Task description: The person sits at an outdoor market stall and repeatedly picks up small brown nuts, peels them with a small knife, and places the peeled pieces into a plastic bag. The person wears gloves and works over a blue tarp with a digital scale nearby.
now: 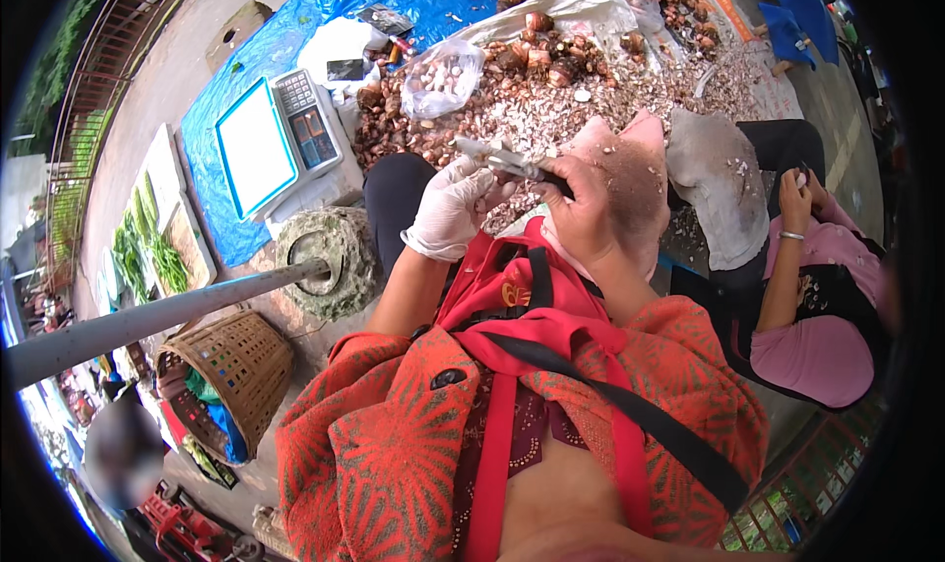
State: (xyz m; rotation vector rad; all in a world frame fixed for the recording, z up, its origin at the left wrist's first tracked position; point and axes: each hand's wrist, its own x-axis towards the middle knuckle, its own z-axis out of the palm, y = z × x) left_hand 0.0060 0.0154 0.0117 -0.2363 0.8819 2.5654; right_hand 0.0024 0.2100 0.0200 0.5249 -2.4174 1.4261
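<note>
My left hand point(452, 208), in a thin white glove, is bent around a small brownish piece point(503, 179), apparently a taro corm, mostly hidden by fingers and blade. My bare right hand point(583, 204) grips the black handle of a peeling tool point(513, 162). Its pale, smeared metal blade reaches left over the gloved fingertips. Below both hands is my red apron point(509, 274). Beyond them spreads a heap of peel scraps point(517, 123), with large taro corms point(543, 56) at its far side. A clear plastic bag point(443, 78) of peeled pieces rests on small unpeeled corms.
A digital scale point(310, 130) stands left on a blue tarp point(203, 148). Nearer are a pole point(184, 301) in a stone base point(347, 296) and a woven basket point(251, 377). Another person's hand point(796, 193) is at right, beside a grey cloth point(720, 185). Green vegetables point(151, 237) lie far left.
</note>
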